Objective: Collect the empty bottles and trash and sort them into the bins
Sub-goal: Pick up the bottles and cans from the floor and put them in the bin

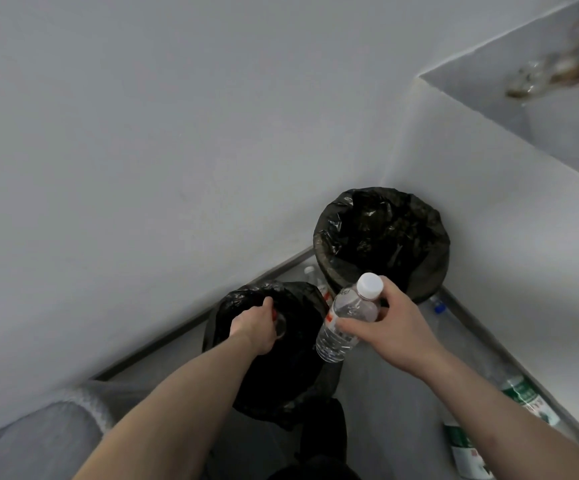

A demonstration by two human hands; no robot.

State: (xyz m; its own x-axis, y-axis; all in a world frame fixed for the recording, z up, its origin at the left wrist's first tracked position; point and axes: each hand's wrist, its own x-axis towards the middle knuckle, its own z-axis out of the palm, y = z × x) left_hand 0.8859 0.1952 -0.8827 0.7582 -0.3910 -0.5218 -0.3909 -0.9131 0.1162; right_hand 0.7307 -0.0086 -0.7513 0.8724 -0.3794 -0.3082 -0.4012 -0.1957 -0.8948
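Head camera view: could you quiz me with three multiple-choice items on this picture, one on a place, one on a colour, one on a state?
1. Where is the left hand?
A. over the near bin
B. flat on the wall
C. on the ledge

2. What colour is the cap of the bottle in the right hand?
A. blue
B. white
C. green

3. How is that bottle?
A. lying on the floor
B. crushed flat
C. gripped, tilted, cap on

Key: 1 A, the hand reaches over the bin's black liner. 2 B, the cap shows plainly white. 3 C, fingers wrap its body and it leans, cap up.
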